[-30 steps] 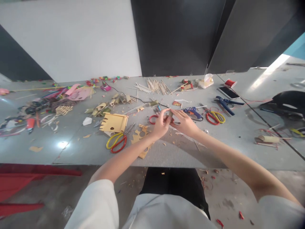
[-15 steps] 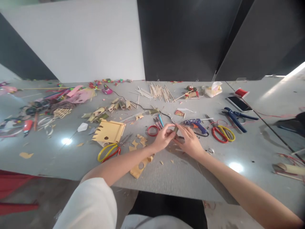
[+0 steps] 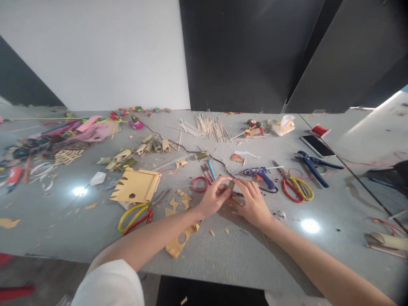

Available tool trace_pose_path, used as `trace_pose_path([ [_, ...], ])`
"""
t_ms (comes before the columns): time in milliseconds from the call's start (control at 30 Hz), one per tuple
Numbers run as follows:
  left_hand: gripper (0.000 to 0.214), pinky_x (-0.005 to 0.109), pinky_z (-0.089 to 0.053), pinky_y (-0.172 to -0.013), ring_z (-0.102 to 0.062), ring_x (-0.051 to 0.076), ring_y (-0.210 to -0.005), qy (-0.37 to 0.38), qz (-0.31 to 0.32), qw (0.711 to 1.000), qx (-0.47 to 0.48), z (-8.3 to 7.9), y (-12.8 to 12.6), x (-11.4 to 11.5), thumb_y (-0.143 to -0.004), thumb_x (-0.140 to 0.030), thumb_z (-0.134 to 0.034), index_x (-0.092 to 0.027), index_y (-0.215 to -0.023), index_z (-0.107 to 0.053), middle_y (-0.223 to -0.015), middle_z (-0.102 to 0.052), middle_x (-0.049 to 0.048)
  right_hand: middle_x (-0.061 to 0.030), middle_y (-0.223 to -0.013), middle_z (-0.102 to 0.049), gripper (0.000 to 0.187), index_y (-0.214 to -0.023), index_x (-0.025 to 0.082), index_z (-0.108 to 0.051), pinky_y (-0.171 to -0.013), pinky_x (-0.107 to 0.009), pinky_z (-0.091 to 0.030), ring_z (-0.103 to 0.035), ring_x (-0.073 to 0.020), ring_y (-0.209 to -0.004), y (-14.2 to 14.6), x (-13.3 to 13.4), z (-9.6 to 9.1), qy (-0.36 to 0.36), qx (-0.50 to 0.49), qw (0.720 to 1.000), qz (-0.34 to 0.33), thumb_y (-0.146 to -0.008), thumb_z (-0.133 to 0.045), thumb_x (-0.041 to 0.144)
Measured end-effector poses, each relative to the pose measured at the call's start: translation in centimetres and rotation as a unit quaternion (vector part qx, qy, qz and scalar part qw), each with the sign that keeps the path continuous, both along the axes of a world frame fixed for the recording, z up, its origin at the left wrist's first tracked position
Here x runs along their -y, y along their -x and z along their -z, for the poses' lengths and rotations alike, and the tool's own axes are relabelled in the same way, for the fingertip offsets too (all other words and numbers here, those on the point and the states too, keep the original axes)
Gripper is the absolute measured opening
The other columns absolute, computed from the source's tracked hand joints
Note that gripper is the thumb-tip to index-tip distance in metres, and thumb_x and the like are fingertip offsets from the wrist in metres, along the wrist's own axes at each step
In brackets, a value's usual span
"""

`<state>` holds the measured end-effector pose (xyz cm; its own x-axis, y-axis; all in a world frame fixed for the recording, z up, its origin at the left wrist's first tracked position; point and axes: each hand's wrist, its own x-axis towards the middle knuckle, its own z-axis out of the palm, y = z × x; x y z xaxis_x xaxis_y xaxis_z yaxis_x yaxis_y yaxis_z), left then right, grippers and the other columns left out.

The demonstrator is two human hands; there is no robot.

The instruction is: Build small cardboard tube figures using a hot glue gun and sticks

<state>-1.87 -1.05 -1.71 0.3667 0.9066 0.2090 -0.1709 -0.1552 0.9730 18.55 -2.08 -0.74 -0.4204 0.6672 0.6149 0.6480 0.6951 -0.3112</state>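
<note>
Between my hands is a small greenish-brown bamboo piece [image 3: 231, 185], mostly covered by fingers. My left hand [image 3: 215, 197] pinches it from the left with thumb and forefinger. From the right, my right hand [image 3: 251, 199] has its fingertips closed against the same piece. Just behind the right hand lies a blue glue gun [image 3: 259, 173], its black cord running past. A red tape ring [image 3: 199, 184] and a light-blue pen [image 3: 212, 170] rest beyond the left hand. Under my left forearm is a yellowish sheet with round holes cut out [image 3: 182, 238].
Red-and-yellow scissors [image 3: 298, 187] and blue pliers [image 3: 310, 165] lie right, near a phone [image 3: 318, 145]. Another pair of scissors [image 3: 137, 217] sits left by a notched yellow board [image 3: 137, 185]. Bamboo pieces [image 3: 156, 145] and thin sticks [image 3: 210, 127] lie farther back.
The camera view has shifted, so the tabletop things sit lower and mostly farther left. Both hands stay together on the bamboo piece with little change in grip.
</note>
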Motion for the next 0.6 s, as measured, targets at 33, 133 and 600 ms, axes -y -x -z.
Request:
trace_pose_path([
  [33,0.05,0.032,-0.059,-0.081,-0.075,0.021,-0.089,0.001,-0.002,1.0,-0.001,-0.07,0.03,0.0,-0.102,-0.05,-0.069,-0.022,-0.141,-0.055,-0.091,-0.074,0.005,-0.0171,-0.143,-0.067,0.078,-0.17,0.029,-0.033,-0.1,-0.062,-0.057,-0.064,-0.0397,-0.123,0.03,0.0,-0.05,0.002,0.003,1.0,-0.002,-0.102,-0.07,0.037],
  [133,0.049,0.032,-0.058,-0.083,-0.074,0.02,-0.088,0.002,-0.008,1.0,-0.007,-0.32,0.13,0.04,-0.103,-0.049,-0.069,-0.021,-0.14,-0.056,-0.09,-0.074,0.0047,-0.0169,-0.143,-0.067,0.079,-0.17,0.029,-0.034,-0.1,-0.061,-0.058,-0.064,-0.039,-0.123,0.09,-0.05,-0.17,-0.002,0.011,1.0,-0.006,-0.102,-0.072,0.037],
  [600,0.039,0.03,-0.056,-0.078,-0.073,0.018,-0.083,-0.05,-0.026,0.998,-0.009,-0.17,0.1,0.52,-0.102,-0.045,-0.07,-0.021,-0.13,-0.056,-0.088,-0.073,0.0035,-0.0161,-0.139,-0.071,0.066,-0.165,0.025,-0.045,-0.098,-0.055,-0.058,-0.068,-0.0355,-0.122,-0.3,-0.08,-0.7,-0.037,0.032,0.998,-0.031,-0.103,-0.069,0.033],
])
